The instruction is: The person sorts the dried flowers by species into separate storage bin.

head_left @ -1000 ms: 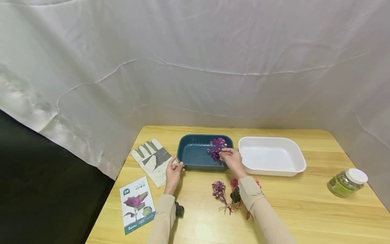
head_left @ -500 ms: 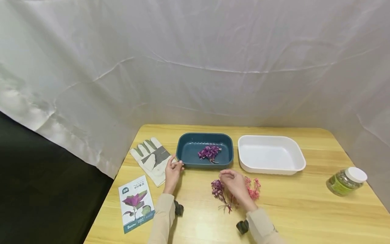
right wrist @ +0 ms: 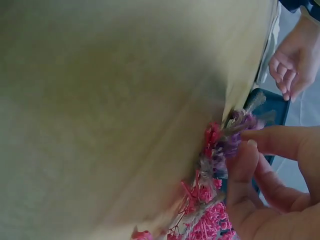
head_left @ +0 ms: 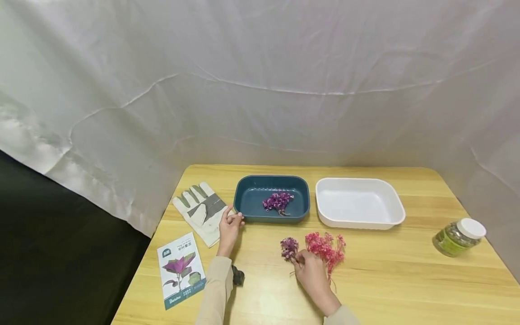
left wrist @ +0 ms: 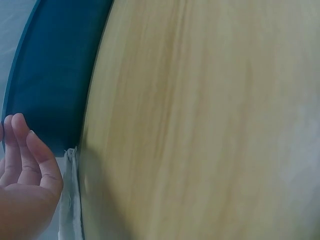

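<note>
In the head view, the left forearm (head_left: 214,291), in a beige sleeve, rises from the lower edge, leaning just past 12 o'clock. The left hand (head_left: 229,228) lies at 7 o'clock. In the left wrist view it sits at 8 o'clock, its fingers (left wrist: 44,159) side by side and gently bent.

The right hand (head_left: 313,273) lies at 5 o'clock in the head view, angled toward 11 o'clock, back upward, the right wrist (head_left: 330,303) bare beyond a beige cuff (head_left: 342,317). In the right wrist view, at 4 o'clock, thumb and forefinger (right wrist: 280,139) pinch, another finger bent behind them.
</note>
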Available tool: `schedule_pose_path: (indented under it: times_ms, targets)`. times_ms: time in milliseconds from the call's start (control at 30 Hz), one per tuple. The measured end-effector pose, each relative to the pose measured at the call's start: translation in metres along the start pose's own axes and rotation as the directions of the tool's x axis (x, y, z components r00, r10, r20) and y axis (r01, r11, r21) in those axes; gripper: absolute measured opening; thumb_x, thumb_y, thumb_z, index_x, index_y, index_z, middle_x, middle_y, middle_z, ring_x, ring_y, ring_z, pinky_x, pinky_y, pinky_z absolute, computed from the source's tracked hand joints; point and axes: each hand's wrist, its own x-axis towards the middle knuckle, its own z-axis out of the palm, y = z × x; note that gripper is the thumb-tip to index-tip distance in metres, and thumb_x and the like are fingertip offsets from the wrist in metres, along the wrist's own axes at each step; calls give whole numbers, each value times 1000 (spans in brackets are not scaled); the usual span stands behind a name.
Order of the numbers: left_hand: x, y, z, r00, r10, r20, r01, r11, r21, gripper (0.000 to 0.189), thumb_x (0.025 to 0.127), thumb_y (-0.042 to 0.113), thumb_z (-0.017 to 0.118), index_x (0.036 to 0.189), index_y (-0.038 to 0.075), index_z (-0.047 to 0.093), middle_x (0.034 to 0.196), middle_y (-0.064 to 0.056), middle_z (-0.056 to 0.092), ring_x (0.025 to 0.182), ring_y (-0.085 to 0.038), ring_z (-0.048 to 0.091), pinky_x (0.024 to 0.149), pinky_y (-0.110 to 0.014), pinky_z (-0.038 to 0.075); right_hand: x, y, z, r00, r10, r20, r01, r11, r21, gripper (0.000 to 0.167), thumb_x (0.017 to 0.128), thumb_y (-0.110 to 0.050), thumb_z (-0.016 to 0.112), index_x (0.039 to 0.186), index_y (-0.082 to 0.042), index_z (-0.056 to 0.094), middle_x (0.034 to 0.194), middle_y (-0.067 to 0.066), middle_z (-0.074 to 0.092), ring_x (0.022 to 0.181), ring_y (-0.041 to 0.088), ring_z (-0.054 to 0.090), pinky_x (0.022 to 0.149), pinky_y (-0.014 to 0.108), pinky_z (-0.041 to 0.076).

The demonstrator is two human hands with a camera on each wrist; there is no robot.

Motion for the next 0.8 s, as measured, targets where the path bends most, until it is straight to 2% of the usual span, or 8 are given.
schedule_pose_path:
  times_ms: [233, 400, 567, 667, 800]
  targets:
    - [-10, 15, 3, 1000, -2, 9, 2, 1000, 15, 53, 96, -1, 54, 145, -8, 34, 77, 4, 63, 67, -6, 63, 70, -16, 56, -1, 3, -2, 995, 62, 80, -64, 998, 28, 18, 67, 10, 75, 78, 0, 65, 68, 6, 66, 59, 15, 60, 54, 24, 52]
    - [-10, 16, 4, 1000, -2, 11, 2, 1000, 8, 53, 96, -1, 54, 145, -8, 34, 77, 5, 62, 67, -6, 62, 70, -16, 56, 1, 4, -3, 985, 116, 124, -127, 988, 84, 15, 69, 10, 69, 79, -1, 65, 66, 4, 65, 57, 9, 57, 52, 17, 49]
    - [-10, 15, 4, 1000, -3, 11, 3, 1000, 4, 53, 96, -1, 55, 145, -8, 34, 77, 5, 62, 68, -6, 63, 70, -16, 56, 5, 5, -6, 972, 185, 143, -206, 968, 146, 16, 71, 7, 68, 84, 0, 64, 67, 3, 65, 55, 7, 55, 52, 17, 48]
    - [-10, 15, 3, 1000, -2, 11, 2, 1000, 1, 53, 96, -1, 55, 145, -7, 35, 78, 5, 63, 68, -6, 63, 70, -16, 56, 8, 3, -9, 940, 270, 208, -315, 921, 230, 21, 75, 2, 69, 94, 3, 63, 71, 4, 67, 56, 8, 56, 53, 19, 49]
    - [-9, 15, 3, 1000, -5, 11, 5, 1000, -2, 53, 96, -1, 55, 144, -7, 35, 78, 5, 63, 69, -6, 63, 70, -16, 56, 11, -1, -14, 865, 378, 330, -486, 794, 366, 34, 80, -1, 68, 111, 10, 62, 79, 8, 71, 60, 12, 61, 54, 21, 51]
